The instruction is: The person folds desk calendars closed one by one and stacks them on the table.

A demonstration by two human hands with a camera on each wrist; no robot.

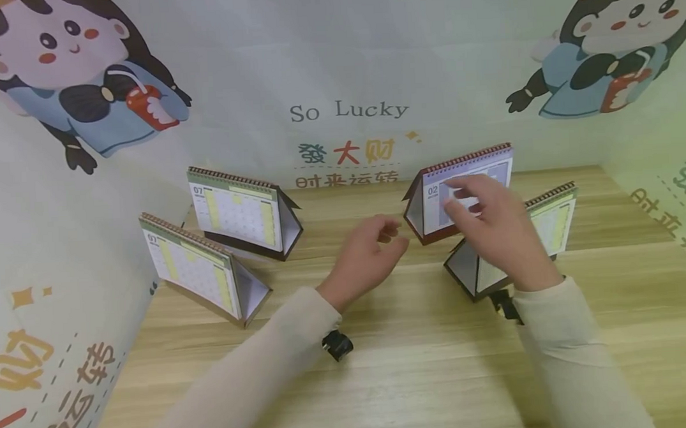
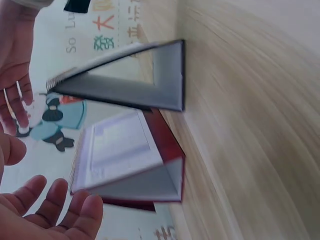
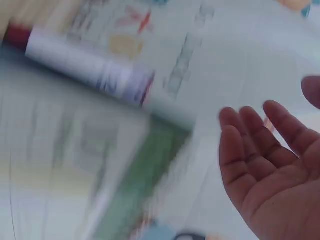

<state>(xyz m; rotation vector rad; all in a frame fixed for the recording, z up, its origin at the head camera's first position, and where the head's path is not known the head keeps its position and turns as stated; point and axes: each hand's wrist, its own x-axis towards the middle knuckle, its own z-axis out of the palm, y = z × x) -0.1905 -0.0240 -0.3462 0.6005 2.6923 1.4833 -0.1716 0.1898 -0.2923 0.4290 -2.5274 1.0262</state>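
Note:
Four-sided no more than tent-shaped, several desk calendars stand on the wooden table. My right hand (image 1: 499, 226) hovers above the front-right calendar (image 1: 559, 224), which has yellow columns and a dark base, and partly hides it. Behind that hand stands the purple calendar marked 02 (image 1: 433, 218), with a red base. In the right wrist view the right hand's fingers (image 3: 260, 170) are loosely bent and hold nothing. My left hand (image 1: 370, 257) is held over the table's middle, left of the purple calendar, its fingers relaxed and empty.
Two green-topped calendars marked 07 stand at the left, a rear one (image 1: 239, 212) and a front one (image 1: 193, 268), both angled inward. A printed cloth backdrop (image 1: 348, 60) closes off the back and sides of the wooden table (image 1: 419, 376).

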